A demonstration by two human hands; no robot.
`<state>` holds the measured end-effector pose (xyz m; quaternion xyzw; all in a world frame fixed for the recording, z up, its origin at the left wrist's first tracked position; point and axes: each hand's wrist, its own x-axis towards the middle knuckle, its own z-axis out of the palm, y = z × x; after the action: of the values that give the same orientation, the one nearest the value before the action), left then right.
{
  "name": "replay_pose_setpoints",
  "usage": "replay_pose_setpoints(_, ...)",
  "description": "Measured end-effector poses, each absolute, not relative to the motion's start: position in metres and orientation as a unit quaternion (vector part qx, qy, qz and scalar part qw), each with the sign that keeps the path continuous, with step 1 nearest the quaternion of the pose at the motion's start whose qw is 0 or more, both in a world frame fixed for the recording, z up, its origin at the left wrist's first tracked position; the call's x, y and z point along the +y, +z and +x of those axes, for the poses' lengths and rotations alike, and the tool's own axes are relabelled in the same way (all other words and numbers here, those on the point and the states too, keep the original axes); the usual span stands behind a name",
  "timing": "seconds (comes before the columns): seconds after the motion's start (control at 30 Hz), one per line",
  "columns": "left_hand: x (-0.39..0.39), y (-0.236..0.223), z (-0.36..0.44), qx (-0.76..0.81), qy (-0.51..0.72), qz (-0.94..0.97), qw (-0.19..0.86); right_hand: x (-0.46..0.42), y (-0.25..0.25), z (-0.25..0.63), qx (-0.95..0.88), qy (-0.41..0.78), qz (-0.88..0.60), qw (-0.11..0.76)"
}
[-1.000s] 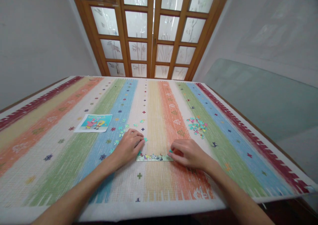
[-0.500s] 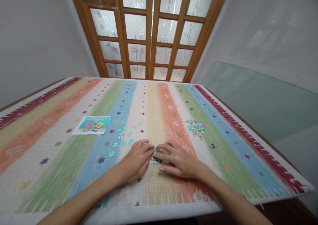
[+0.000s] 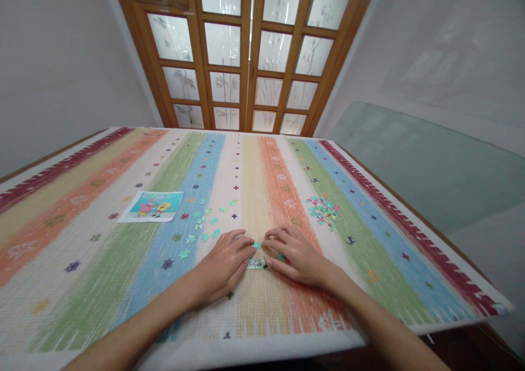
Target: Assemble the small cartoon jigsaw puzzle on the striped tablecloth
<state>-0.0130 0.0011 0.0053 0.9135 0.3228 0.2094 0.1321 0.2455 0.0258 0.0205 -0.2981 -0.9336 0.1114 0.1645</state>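
Fingers of the left hand [image 3: 227,261] curl down over the left part of a partly joined puzzle strip [image 3: 256,263], and whether they pinch it or only rest on it I cannot tell. The strip lies flat on the cloth-covered worktop [image 3: 262,316], near its front edge, with only its middle showing between the two hands. Over its right part bend the fingers of the right hand [image 3: 293,253], a turquoise bit [image 3: 281,257] showing beneath them; their grip, too, is hidden. A small turquoise piece [image 3: 256,245] shows between the fingertips of both hands. Loose turquoise pieces [image 3: 204,237] lie scattered beyond the left hand, apart from one another in places. Farther left, a picture card [image 3: 152,206] with a pink figure and a yellow one lies flat across the green stripe. Beyond the right hand sits a mixed pile of pieces [image 3: 324,211], mostly turquoise with some pink and yellow. Wood-framed glass doors [image 3: 246,76] stand behind the worktop.
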Motion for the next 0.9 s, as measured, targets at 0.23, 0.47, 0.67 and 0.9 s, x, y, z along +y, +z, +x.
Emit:
replay_pose_setpoints(0.23,0.000,0.013,-0.009,0.308,0.175,0.923,0.148,0.025,0.012,0.240,-0.917,0.097,-0.327,0.205)
replay_pose_setpoints(0.47,0.003,0.011,-0.010,0.306,0.190,0.923,0.137,0.028,0.006,0.238,-0.904,0.119,-0.345,0.223)
replay_pose_setpoints(0.67,0.007,0.009,-0.011,0.284,0.223,0.926,0.112,0.030,0.009,0.240,-0.873,0.208,-0.356,0.259)
replay_pose_setpoints(0.9,0.013,0.016,-0.019,0.283,0.234,0.926,0.090,0.039,0.012,0.253,-0.780,0.358,-0.424,0.290)
